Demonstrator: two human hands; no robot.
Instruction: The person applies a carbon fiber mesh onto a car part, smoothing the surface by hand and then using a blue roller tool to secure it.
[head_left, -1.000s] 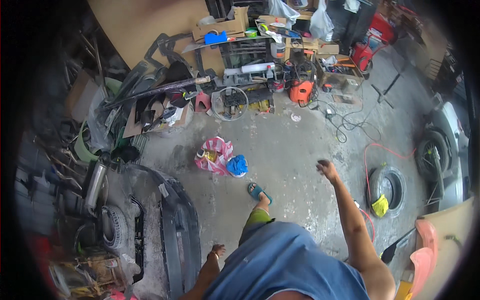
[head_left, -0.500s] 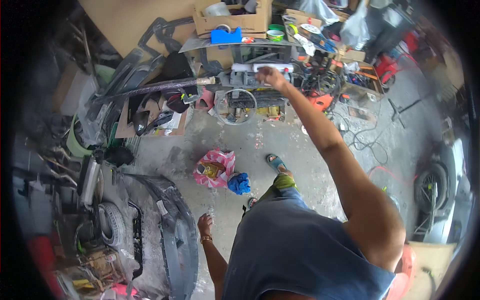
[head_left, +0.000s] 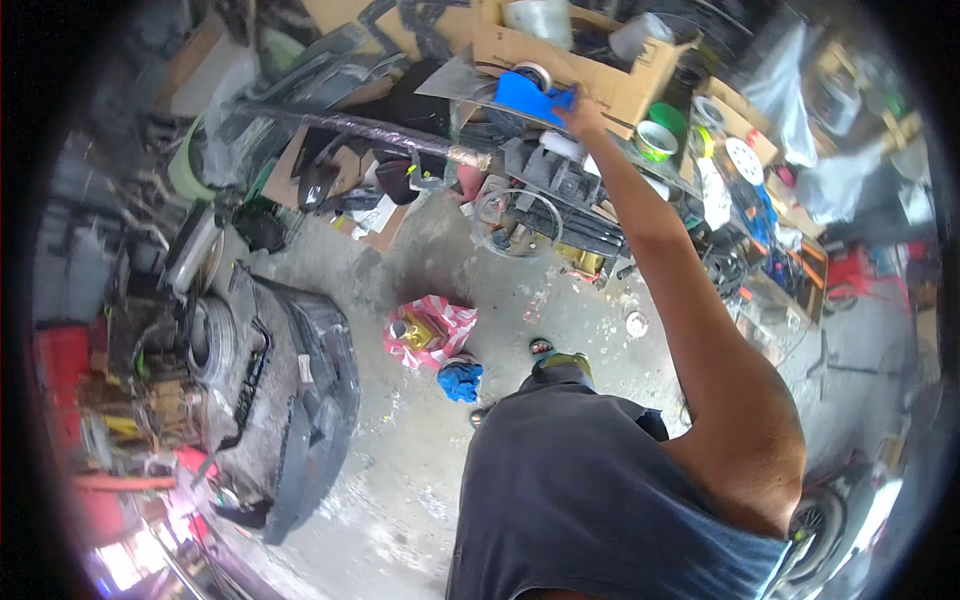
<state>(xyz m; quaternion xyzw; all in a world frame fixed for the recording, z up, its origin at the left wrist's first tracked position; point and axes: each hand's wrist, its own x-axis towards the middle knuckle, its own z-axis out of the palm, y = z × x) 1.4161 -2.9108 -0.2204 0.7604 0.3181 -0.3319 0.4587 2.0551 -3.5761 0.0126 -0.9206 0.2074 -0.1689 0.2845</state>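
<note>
My right arm stretches far forward, and my right hand (head_left: 582,112) is at the right end of a blue tape dispenser (head_left: 525,98), its fingers closed on that end. A roll of tape (head_left: 536,74) sits in the dispenser, which rests on a dark shelf (head_left: 455,84) in front of a cardboard box (head_left: 560,62). To the right of my hand stand a white-and-green tub (head_left: 655,141) and a green container (head_left: 668,119). My left hand is out of sight.
On the floor lie a pink-and-white striped bag (head_left: 458,322) with a gold can (head_left: 425,333) in it and a blue cloth (head_left: 460,381). A large black bumper (head_left: 325,400) and a tyre (head_left: 212,338) are at left. A coil of clear tubing (head_left: 518,222) is below the shelf.
My right hand has moved up from the stacked parts beneath the shelf to the blue tape dispenser. My left hand has left the view. The view has turned and come closer to the shelf.
</note>
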